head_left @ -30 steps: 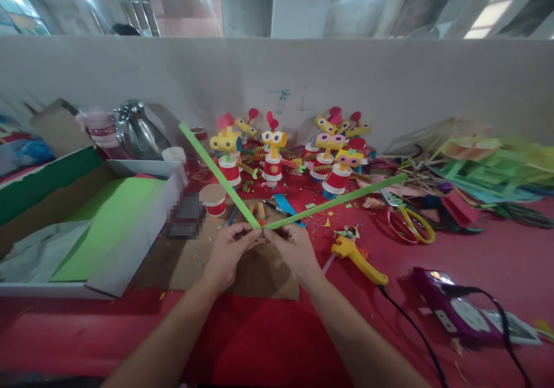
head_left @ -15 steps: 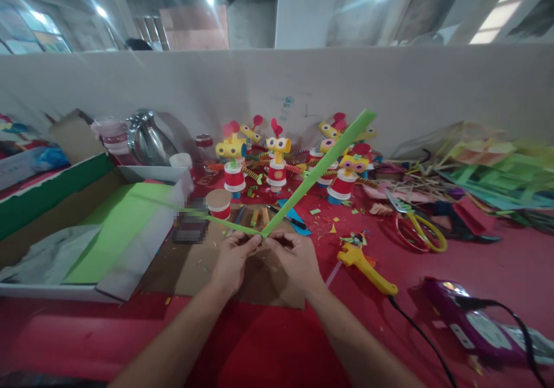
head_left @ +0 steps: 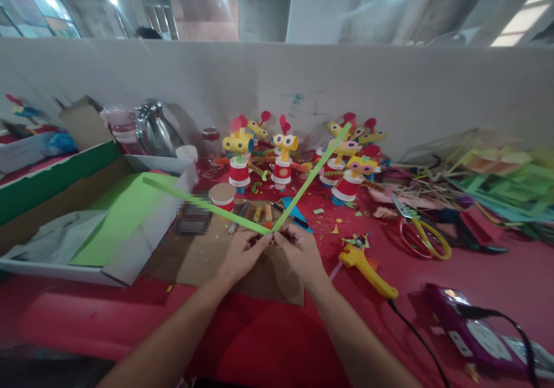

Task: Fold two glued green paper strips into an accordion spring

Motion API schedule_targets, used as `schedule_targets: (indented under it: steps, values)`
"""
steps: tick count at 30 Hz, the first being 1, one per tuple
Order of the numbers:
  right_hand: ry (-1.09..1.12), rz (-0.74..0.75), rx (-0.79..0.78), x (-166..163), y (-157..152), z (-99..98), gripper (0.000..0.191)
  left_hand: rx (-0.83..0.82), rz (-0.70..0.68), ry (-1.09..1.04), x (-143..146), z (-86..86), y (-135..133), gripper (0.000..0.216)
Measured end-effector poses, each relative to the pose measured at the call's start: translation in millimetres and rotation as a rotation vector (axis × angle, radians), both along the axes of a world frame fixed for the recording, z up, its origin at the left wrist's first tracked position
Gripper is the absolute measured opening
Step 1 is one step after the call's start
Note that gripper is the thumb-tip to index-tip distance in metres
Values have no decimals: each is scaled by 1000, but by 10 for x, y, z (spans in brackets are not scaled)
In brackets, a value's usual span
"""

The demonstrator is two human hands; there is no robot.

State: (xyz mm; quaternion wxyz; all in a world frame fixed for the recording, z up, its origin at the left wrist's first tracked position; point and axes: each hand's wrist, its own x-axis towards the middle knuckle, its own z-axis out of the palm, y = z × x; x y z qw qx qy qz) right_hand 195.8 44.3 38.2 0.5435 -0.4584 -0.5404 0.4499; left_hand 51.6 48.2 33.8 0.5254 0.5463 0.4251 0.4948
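My left hand (head_left: 246, 254) and my right hand (head_left: 298, 253) meet at the end of a bright green paper strip (head_left: 309, 178), both pinching it between thumb and fingers. A second green length (head_left: 208, 205) runs from the same spot up to the left, so the two form a wide V. Whether these are two strips or one folded strip is hidden by my fingertips. Below my hands lies a brown cardboard sheet (head_left: 203, 267). Just beyond them are small folded paper springs (head_left: 258, 212), a black pen (head_left: 296, 219) and a red-and-white paper cup (head_left: 223, 196).
Several cup figures (head_left: 283, 165) with yellow heads stand behind. On the left is a white box (head_left: 142, 261) holding green paper (head_left: 116, 217). To the right lie a yellow glue gun (head_left: 370, 272) with its cord, scissors (head_left: 426, 238), a purple device (head_left: 476, 324) and piled craft scraps (head_left: 489, 174).
The right-hand green length has swung lower and the left one shows broader, so the V has changed shape. My hands stay joined at its point; the whole view has shifted slightly.
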Motion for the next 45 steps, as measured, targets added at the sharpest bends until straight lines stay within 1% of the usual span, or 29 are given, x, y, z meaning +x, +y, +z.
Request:
schedule_targets:
  steps: [2,4,6,9,12,15,17,21,24,30,32,35,38,41,45]
  values:
    - [23,26,-24,-6,-3,-13,12,18,-47,45,-3,-3,-11,22]
    - [29,39,-38,-10,-11,-11,13,21,-54,49,3,-6,-26,27]
    - [26,36,-43,-11,-19,0,15,20,-20,15,13,-3,-35,27]
    - [31,28,-37,-13,-29,16,16,45,15,-20,20,15,-30,21]
    - [38,35,-13,-21,-37,31,17,81,33,-4,12,24,-11,17]
    - [7,60,16,-35,-52,47,18,115,92,13,0,-13,14,18]
    - [-58,59,45,-46,-67,58,17,116,105,-16,-4,-63,30,18]
    - [-184,45,104,-67,-102,75,18,62,86,-37,-11,-162,56,22]
    - [-213,68,111,-71,-114,77,20,41,73,-53,-18,-189,61,24]
    - [-250,63,104,-25,-102,53,21,-1,-71,-231,-1,-121,18,21]
    - [-268,53,104,-8,-99,43,21,-13,-83,-253,8,-86,2,18]
    - [-285,52,108,1,-94,32,20,-3,-55,-261,13,-40,-5,13]
    - [-243,57,89,-17,-83,27,19,-16,0,-263,10,-4,0,14]
    - [-108,24,71,-45,-72,28,13,-68,20,-276,0,21,-1,16]
    - [60,12,-5,-50,-64,34,14,-129,21,-300,-8,27,-2,18]
